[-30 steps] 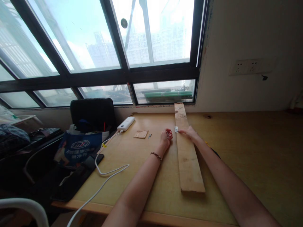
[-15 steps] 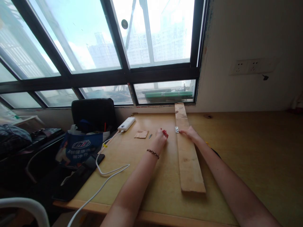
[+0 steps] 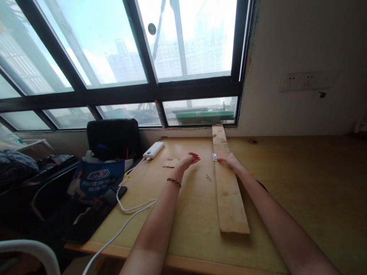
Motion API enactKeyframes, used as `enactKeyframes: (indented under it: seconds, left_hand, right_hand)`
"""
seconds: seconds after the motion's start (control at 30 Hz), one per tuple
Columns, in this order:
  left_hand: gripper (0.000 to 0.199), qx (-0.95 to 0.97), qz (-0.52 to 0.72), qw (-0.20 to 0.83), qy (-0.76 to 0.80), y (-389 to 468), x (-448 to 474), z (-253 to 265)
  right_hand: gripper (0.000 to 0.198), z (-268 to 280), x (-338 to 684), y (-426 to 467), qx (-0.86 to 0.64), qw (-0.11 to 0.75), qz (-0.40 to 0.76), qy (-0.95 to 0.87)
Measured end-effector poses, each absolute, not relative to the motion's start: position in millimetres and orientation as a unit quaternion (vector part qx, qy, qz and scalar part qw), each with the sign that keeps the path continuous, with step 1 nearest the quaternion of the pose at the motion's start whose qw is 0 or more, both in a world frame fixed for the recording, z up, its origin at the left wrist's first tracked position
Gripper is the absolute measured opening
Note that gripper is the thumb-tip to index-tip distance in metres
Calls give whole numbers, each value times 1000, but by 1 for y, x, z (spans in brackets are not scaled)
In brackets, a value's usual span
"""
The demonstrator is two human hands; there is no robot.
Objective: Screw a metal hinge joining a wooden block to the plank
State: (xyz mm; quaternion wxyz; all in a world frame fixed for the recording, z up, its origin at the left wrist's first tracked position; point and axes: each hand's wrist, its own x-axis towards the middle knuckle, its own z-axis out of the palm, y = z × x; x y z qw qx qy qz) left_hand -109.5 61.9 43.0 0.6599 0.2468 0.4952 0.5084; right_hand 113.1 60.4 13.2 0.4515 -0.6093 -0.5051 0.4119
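My left hand (image 3: 189,160) is over the table with its fingers stretched out and apart, holding nothing that I can see. Partly behind it lies a small flat brown piece (image 3: 169,163) with holes. To the right of that hand, a few small screws (image 3: 208,177) rest on the tabletop. A long wooden plank (image 3: 231,198) runs from near the window toward me. My right hand (image 3: 230,160) reaches across the plank and grips a small silver hinge (image 3: 215,157) against its left edge.
A white power bank (image 3: 154,150) with a white cable (image 3: 123,208) lies at the table's left side. Beyond that edge are a black chair (image 3: 113,133) and a blue bag (image 3: 97,179). A dark object (image 3: 260,185) shows past my right forearm. The window stands behind.
My left hand has opened and moved left, and screws now lie on the table between it and the plank. My right hand and the hinge stay in place.
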Motion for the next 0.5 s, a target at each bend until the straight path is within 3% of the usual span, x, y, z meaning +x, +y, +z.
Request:
enactKeyframes:
  seconds: [0.2, 0.3, 0.37, 0.5]
  left_hand:
    - [30, 461, 294, 639, 542, 58, -121, 48]
    - [25, 510, 240, 565, 603, 41, -109, 44]
    - [22, 553, 282, 495, 608, 19, -98, 37]
    - [12, 591, 489, 318, 557, -36, -77, 17]
  right_hand:
    - [52, 20, 112, 56, -613, 442, 426, -498]
    - [51, 21, 112, 55, -619, 433, 421, -502]
    - [51, 20, 113, 56, -622, 427, 419, -505]
    - [52, 16, 114, 59, -619, 436, 413, -506]
